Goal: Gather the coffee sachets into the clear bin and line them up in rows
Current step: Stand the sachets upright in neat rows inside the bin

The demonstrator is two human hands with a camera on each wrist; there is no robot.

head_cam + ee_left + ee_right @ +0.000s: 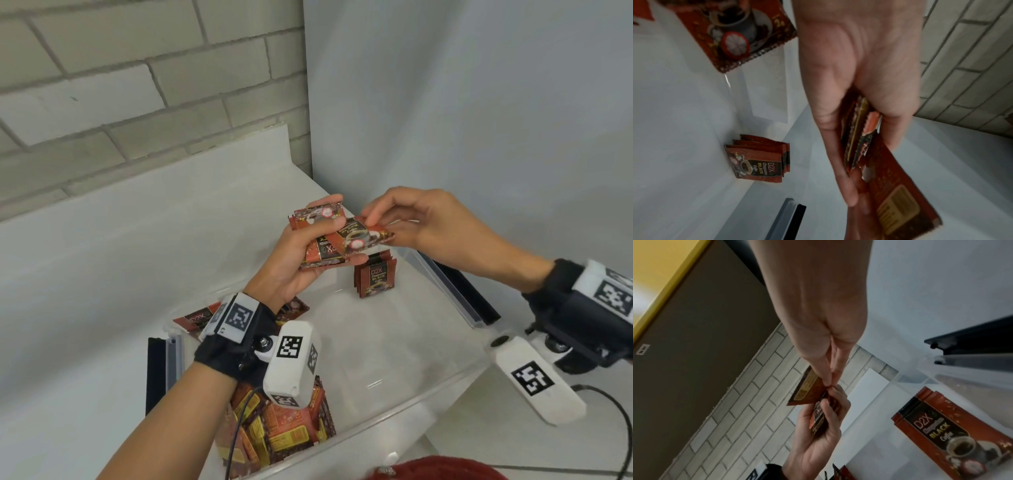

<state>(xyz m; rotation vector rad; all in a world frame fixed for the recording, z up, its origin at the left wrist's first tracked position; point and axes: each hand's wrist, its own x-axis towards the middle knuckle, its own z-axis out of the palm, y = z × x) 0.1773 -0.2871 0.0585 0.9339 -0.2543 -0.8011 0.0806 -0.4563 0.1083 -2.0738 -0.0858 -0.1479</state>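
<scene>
Head view alone shows us the loose heap of sachets (274,431) at lower left, partly hidden by our wrist gear. Mid-frame, our left hand (301,260) grips a small stack of sachets (322,250) above the clear bin (442,383). Our right hand (421,222) pinches one sachet (363,236) atop it. A standing row (375,277) fills the bin's far corner, its count unclear.

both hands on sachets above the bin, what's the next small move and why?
Probably square the top sachet, pinched by the right hand, onto the bundle the left hand grips. It lies skewed across that bundle, while the standing row at the clear bin's far wall is neatly aligned, so the bundle should be even before joining it.
</scene>
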